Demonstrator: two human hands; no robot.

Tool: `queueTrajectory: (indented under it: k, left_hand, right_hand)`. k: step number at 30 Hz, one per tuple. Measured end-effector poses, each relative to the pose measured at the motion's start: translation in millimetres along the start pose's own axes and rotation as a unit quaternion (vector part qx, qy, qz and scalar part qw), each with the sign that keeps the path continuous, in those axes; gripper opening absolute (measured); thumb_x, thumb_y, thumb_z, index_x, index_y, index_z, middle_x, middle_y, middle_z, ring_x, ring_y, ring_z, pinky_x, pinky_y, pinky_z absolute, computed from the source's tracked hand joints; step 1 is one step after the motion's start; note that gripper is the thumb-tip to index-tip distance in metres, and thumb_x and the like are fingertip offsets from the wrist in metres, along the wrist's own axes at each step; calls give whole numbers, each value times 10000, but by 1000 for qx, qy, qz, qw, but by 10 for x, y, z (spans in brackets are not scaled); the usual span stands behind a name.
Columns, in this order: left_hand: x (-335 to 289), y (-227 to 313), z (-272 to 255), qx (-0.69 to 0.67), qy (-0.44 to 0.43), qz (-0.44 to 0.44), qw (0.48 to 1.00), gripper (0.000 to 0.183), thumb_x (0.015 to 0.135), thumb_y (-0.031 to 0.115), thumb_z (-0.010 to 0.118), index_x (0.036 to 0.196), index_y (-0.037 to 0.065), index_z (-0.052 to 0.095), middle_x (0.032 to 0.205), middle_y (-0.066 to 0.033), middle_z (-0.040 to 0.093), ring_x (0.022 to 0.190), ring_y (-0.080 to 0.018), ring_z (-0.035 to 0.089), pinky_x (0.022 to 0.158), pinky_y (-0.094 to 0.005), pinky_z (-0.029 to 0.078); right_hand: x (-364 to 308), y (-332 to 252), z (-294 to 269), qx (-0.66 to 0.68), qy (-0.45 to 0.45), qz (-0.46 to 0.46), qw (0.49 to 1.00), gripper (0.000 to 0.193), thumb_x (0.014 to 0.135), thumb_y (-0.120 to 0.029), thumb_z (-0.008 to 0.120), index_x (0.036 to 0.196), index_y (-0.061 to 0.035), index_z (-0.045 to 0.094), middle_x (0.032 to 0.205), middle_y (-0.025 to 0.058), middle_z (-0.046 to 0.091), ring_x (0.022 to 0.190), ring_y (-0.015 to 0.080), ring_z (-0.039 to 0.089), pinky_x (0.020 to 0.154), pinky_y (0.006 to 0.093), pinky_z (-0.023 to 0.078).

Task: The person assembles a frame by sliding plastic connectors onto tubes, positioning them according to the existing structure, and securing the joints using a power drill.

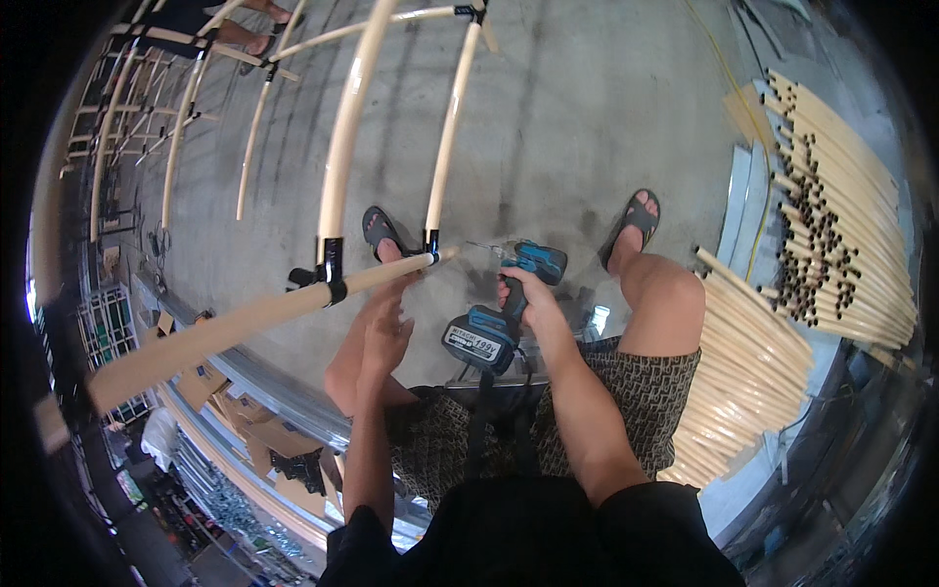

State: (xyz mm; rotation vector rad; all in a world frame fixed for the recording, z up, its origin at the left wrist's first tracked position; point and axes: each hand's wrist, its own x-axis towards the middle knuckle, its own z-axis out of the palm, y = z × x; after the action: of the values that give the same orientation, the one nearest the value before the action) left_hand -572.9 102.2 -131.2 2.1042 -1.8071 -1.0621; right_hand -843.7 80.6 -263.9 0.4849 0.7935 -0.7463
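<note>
My right hand (525, 296) is wrapped round the grip of a blue and black cordless drill (533, 262). Its battery pack hangs toward my lap, and its thin bit points left at the end of a cream-coloured pipe (391, 272). Two black pipe joints, one (333, 262) farther left and another (431, 245) close to the pipe's end, join upright pipes to it. Just below this pipe my left hand (388, 328) is raised with its fingers apart and its fingertips close to the pipe. Whether they touch it I cannot tell.
To the right lie stacked cream pipes (851, 215) with dark ends, and more pipes (743, 362) beside my knee. Pipe frames (176, 127) stand at the far left, near another person's leg (240, 34). Cardboard boxes (249, 426) sit at the lower left. A yellow cable (724, 64) crosses the concrete floor.
</note>
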Motion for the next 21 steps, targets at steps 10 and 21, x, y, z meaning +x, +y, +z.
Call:
queueTrajectory:
  k: [10,21]
  left_hand:
    - [1192,-982,830,-411,9,-194,891,280,939,139,595,1185,13,555,1040,-155,671,901,-267,678,838,-371,570]
    - [1388,-507,963,-666,-12,-303,682,584,961,566,499,976,-5,626,880,-118,664,847,-259,669,771,-379,578]
  right_hand:
    - [303,127,-31,-15,13,46,999,176,842,-175,709,823,-38,600,635,48,571,496,158,545,483,311,443]
    - [418,-135,-184,-87,8,59,994,210,848,-198,722,897,-26,612,675,44,579,512,115,517,477,273,435]
